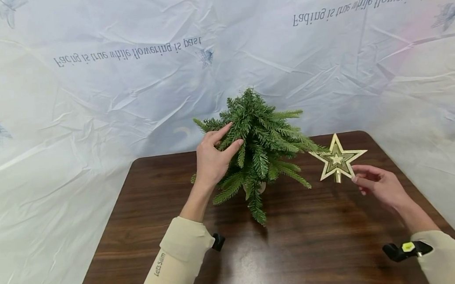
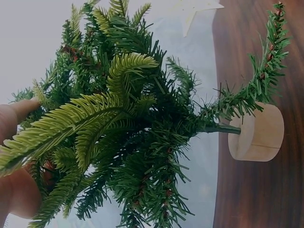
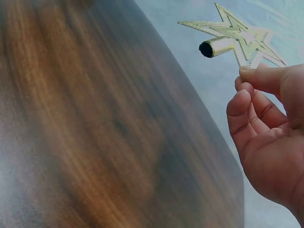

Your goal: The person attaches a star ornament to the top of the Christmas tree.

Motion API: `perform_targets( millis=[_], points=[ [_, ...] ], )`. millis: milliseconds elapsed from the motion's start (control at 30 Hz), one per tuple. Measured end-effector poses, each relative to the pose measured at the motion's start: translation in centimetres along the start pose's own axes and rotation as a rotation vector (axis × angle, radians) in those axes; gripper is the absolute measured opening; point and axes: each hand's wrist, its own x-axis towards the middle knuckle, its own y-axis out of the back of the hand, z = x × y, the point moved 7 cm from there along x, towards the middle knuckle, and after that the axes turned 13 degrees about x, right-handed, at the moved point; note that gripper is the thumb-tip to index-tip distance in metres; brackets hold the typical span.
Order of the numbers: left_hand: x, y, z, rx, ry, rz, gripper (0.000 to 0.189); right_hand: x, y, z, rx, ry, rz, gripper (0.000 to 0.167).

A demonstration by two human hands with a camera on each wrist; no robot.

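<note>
A small artificial Christmas tree (image 1: 257, 144) with green needled branches stands on the table, its round wooden base (image 2: 259, 133) showing in the left wrist view. My left hand (image 1: 213, 158) touches the tree's upper left side. Its thumb and index finger are stretched out and spread apart among the branches; the other fingertips are partly hidden. To the right of the tree, my right hand (image 1: 381, 188) pinches a gold star tree topper (image 1: 336, 158) by its lower right point, between thumb and fingers. The star is upright, and its hollow socket (image 3: 216, 48) points down in the head view.
The dark wood table (image 1: 298, 251) has rounded far corners. Behind and beside it hangs a creased white cloth (image 1: 129, 100) with upside-down printed lettering. One tree branch reaches right, overlapping the star's left point in the head view.
</note>
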Motion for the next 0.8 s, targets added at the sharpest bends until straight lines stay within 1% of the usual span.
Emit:
perform_targets(
  millis=[200, 333, 533, 633, 733, 800],
  points=[
    [0.0, 0.0, 0.0, 0.0, 0.0, -0.003, 0.058, 0.3, 0.2, -1.0, 0.005, 0.0, 0.0, 0.027],
    [-0.1, 0.0, 0.1, -0.003, -0.003, -0.004, 0.057, 0.7, 0.3, -1.6, 0.078, 0.004, -0.01, 0.029],
    [-0.1, 0.0, 0.1, 0.0, -0.011, 0.0, 0.057, 1.3, 0.4, -3.2, 0.153, 0.056, -0.049, 0.037],
    [-0.1, 0.0, 0.0, 0.003, -0.011, 0.0, 0.057, 1.6, 0.3, -3.8, 0.23, 0.053, -0.06, 0.038],
    [-0.1, 0.0, -0.1, 0.004, -0.012, 0.0, 0.057, 1.8, 0.4, -4.4, 0.27, 0.046, -0.057, 0.037],
    [-0.1, 0.0, -0.1, 0.003, -0.014, 0.001, 0.057, 1.9, 0.6, -4.8, 0.234, 0.045, -0.047, 0.037]
  ],
)
